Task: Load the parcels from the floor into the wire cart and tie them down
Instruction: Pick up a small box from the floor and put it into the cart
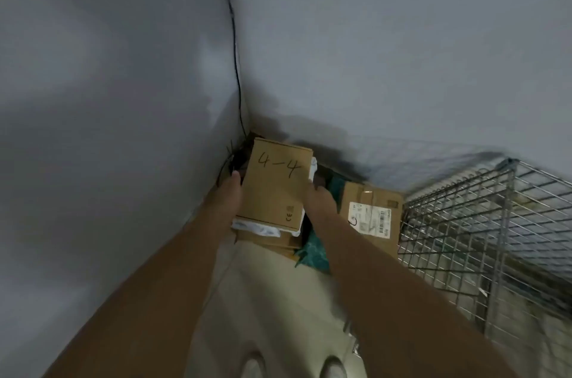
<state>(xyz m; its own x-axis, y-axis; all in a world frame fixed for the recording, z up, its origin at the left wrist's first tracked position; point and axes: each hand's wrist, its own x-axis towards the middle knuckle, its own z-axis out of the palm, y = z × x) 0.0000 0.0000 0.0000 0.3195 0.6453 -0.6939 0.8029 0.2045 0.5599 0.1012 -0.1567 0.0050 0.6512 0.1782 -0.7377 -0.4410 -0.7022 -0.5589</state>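
Note:
A flat cardboard parcel (pixel 274 187) marked "4-4" is in the room's corner, with a white plastic-wrapped parcel (pixel 261 230) directly under it. My left hand (pixel 230 195) grips the left edge of this stack and my right hand (pixel 320 198) grips its right edge. More brown parcels (pixel 280 243) lie beneath on the floor. A taller box (pixel 371 216) with a white label stands to the right, next to a green bag (pixel 314 253). The wire cart (pixel 483 241) stands at the right and looks empty where visible.
Grey walls meet in a corner behind the parcels, with a black cable (pixel 235 61) running down the seam. My shoes (pixel 332 370) show at the bottom on a pale floor (pixel 266 300).

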